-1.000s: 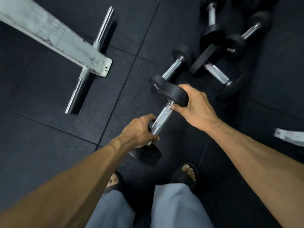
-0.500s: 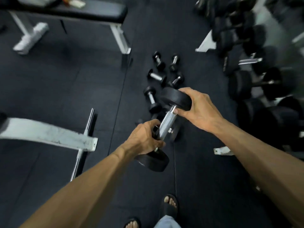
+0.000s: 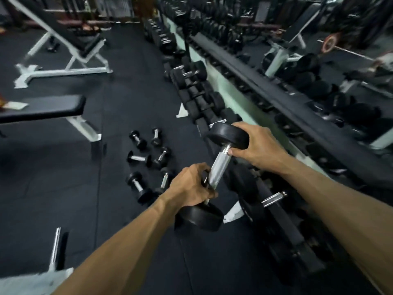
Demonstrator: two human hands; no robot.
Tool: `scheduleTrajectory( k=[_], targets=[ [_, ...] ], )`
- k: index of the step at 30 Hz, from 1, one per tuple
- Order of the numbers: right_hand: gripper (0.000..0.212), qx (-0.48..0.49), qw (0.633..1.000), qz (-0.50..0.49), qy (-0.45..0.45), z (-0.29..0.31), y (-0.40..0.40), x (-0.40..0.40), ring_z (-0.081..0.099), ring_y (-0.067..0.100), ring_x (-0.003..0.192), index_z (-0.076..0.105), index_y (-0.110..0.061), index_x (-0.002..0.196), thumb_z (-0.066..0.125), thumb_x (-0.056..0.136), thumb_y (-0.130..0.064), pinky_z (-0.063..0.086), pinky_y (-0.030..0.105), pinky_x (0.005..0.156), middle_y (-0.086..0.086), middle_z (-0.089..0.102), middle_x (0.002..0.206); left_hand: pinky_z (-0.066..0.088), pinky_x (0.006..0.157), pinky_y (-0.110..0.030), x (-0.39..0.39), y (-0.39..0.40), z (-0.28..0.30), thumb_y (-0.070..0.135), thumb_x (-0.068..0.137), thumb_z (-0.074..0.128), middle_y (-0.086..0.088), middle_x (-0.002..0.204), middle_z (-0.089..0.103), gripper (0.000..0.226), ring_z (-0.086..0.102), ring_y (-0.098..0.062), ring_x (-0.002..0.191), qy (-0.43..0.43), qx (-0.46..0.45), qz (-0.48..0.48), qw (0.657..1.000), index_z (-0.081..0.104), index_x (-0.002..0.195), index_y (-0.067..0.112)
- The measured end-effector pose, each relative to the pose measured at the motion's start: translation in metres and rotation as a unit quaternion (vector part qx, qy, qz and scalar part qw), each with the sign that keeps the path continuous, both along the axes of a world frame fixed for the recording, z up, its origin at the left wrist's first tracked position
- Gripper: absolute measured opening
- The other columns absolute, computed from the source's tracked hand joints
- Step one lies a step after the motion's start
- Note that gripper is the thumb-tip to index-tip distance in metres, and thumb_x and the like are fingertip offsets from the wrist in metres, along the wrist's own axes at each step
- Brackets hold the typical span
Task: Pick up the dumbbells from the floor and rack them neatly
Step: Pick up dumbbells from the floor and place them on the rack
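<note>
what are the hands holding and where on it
One dumbbell: the left hand grips its metal handle, the right hand holds its upper weight head.

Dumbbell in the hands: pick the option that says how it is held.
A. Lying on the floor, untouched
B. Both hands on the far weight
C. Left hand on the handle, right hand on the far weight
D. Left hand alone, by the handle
C: the left hand grips the chrome handle of the dumbbell, while the right hand holds its far weight.
</note>
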State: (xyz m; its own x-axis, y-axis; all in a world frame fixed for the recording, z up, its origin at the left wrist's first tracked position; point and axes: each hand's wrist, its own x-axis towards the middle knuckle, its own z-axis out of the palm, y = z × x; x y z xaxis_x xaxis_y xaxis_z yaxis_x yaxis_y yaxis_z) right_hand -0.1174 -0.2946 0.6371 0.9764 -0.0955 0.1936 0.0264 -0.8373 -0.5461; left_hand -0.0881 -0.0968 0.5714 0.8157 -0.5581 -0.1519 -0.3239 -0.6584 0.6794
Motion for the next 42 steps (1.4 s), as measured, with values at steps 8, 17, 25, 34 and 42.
scheduleTrajectory(
  k=[8, 17, 25, 34, 42],
  targets=[
    [0.056, 0.006, 1.0, -0.015, 0.008, 0.035, -0.179, -0.032, 0.064, 0.014, 0.096, 0.064, -0.02, 0.122, 0.086, 0.071, -0.017, 0.052, 0.03, 0.088, -0.002, 0.069, 0.109, 0.055, 0.08, -0.04, -0.022, -0.184, 0.031, 0.027, 0.065, 0.082, 0.006, 0.088, 0.067, 0.043, 0.064, -0.017, 0.086, 0.026, -0.019, -0.039, 0.999, 0.06, 0.102, 0.026],
    [0.053, 0.003, 0.997, -0.078, 0.02, 0.022, -0.332, -0.057, 0.065, 0.016, 0.097, 0.062, -0.025, 0.123, 0.084, 0.074, -0.023, 0.053, 0.034, 0.087, -0.003, 0.069, 0.107, 0.055, 0.079, -0.042, -0.019, -0.343, 0.021, 0.03, 0.062, 0.081, 0.003, 0.09, 0.066, 0.047, 0.064, -0.02, 0.089, 0.028, 0.009, -0.117, 0.993, 0.057, 0.102, 0.027],
    [0.054, 0.007, 0.986, -0.158, 0.043, -0.002, -0.434, -0.041, 0.064, 0.013, 0.097, 0.058, -0.027, 0.124, 0.083, 0.076, -0.025, 0.052, 0.029, 0.088, -0.007, 0.066, 0.107, 0.056, 0.075, -0.043, 0.026, -0.458, -0.001, 0.035, 0.061, 0.079, 0.003, 0.086, 0.066, 0.039, 0.064, -0.02, 0.083, 0.032, 0.031, -0.197, 0.979, 0.057, 0.091, 0.023],
    [0.052, 0.03, 0.964, -0.242, 0.106, -0.042, -0.515, -0.018, 0.065, 0.016, 0.093, 0.058, -0.03, 0.122, 0.08, 0.077, -0.019, 0.054, 0.039, 0.089, -0.006, 0.067, 0.102, 0.048, 0.074, -0.03, 0.061, -0.55, -0.035, 0.034, 0.073, 0.08, 0.002, 0.095, 0.062, 0.056, 0.061, -0.021, 0.094, 0.063, 0.067, -0.266, 0.96, 0.054, 0.12, 0.018],
    [0.053, 0.065, 0.944, -0.281, 0.158, -0.06, -0.537, -0.005, 0.064, 0.019, 0.098, 0.056, -0.029, 0.123, 0.081, 0.078, -0.018, 0.051, 0.035, 0.093, -0.005, 0.065, 0.103, 0.051, 0.082, -0.033, 0.078, -0.571, -0.038, 0.033, 0.075, 0.079, 0.0, 0.099, 0.061, 0.058, 0.06, -0.02, 0.096, 0.101, 0.098, -0.284, 0.948, 0.055, 0.126, 0.017]
  ],
)
